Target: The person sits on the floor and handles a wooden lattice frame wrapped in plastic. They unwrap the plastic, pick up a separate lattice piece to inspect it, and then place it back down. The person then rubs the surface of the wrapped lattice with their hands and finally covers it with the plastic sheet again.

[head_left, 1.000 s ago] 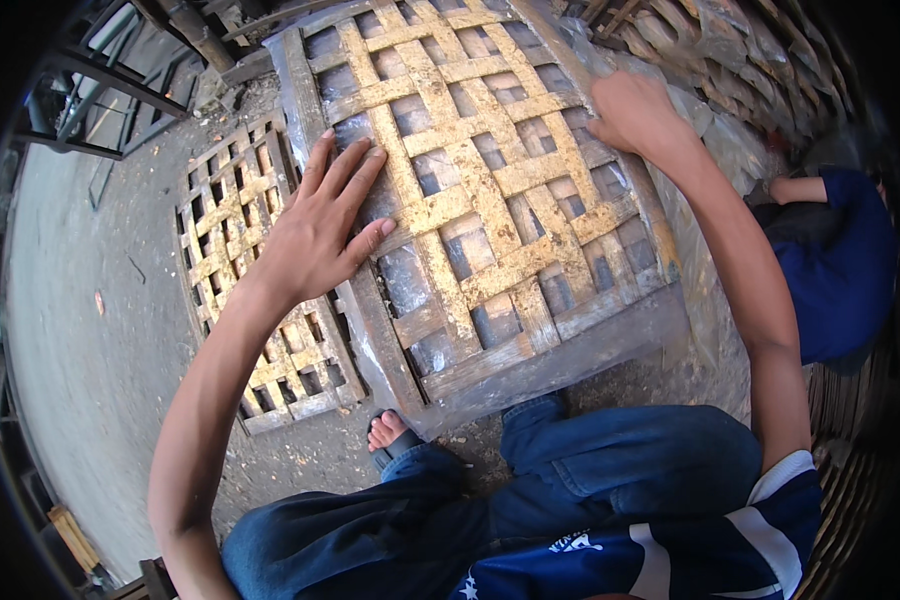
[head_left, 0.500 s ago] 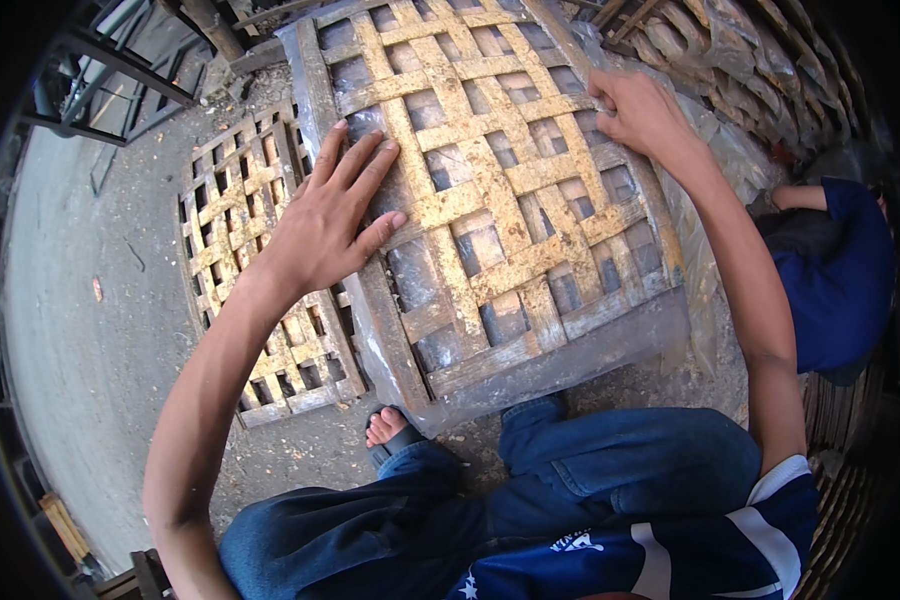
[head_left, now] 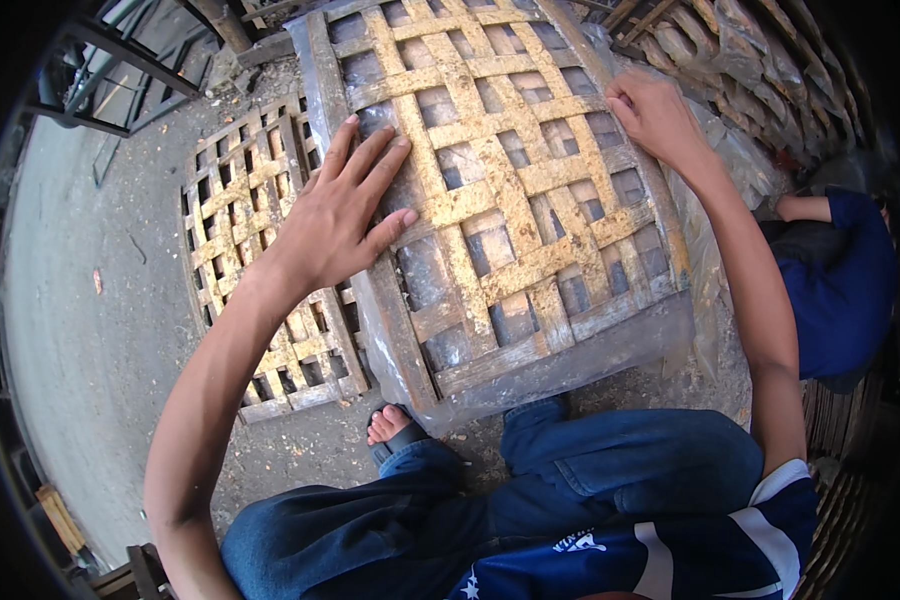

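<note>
A lattice panel (head_left: 500,170) of woven, yellowed flat strips in a weathered wooden frame lies in front of me. Beneath it is a block-like support wrapped in clear plastic sheeting (head_left: 590,345). My left hand (head_left: 335,215) rests open on the panel's left frame rail, fingers stretched over the strips and thumb apart. At the panel's far right edge, my right hand (head_left: 660,120) is closed, its curled fingers against the side rail. What those fingers hold, if anything, is hidden.
A second lattice panel (head_left: 255,210) lies on the ground to the left. Dark metal framing (head_left: 120,70) stands at the far left. Stacked, plastic-covered sheets (head_left: 750,70) rise at the far right. Close on my right, a person in a dark blue top (head_left: 835,290) is bent down.
My right hand's fingers have curled in tighter at the panel's right edge. The whole scene has shifted slightly in view; my left hand stays on the same rail.
</note>
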The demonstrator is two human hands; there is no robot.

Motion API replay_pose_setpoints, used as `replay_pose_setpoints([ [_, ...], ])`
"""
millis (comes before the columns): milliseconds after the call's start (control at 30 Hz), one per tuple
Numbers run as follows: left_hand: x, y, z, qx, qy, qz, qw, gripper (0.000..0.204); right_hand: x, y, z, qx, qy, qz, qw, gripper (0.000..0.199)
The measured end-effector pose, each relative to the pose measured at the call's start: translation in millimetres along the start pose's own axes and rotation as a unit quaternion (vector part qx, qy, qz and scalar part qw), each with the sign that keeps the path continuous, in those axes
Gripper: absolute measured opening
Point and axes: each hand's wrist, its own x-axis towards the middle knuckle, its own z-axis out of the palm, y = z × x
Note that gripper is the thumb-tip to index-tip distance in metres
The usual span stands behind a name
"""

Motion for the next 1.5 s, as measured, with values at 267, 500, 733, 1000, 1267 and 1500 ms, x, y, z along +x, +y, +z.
replay_pose_setpoints([
  [267,1,1,-2,-0.019,0.007,0.007,1.0,0.079,12,110,-10,0.147,0.098,0.328,0.928,0.041],
  [500,3,0,-2,-0.014,0.002,0.015,1.0,0.079,8,97,27,0.262,-0.009,0.398,0.879,0.074],
  [733,1,1,-6,-0.031,-0.001,0.02,0.999,0.077,51,-52,39,0.116,0.073,-0.039,0.99,0.071],
  [1000,2,3,-9,-0.049,-0.003,0.022,0.999,0.074,68,-94,62,0.032,-0.077,-0.244,0.966,0.054],
  [1267,5,1,-6,-0.043,0.005,0.032,0.999,0.076,87,-96,56,0.137,0.02,-0.163,0.977,0.035],
  [1500,3,0,-6,-0.046,0.007,0.032,0.998,0.075,93,-85,73,0.14,0.003,-0.094,0.986,0.045],
])
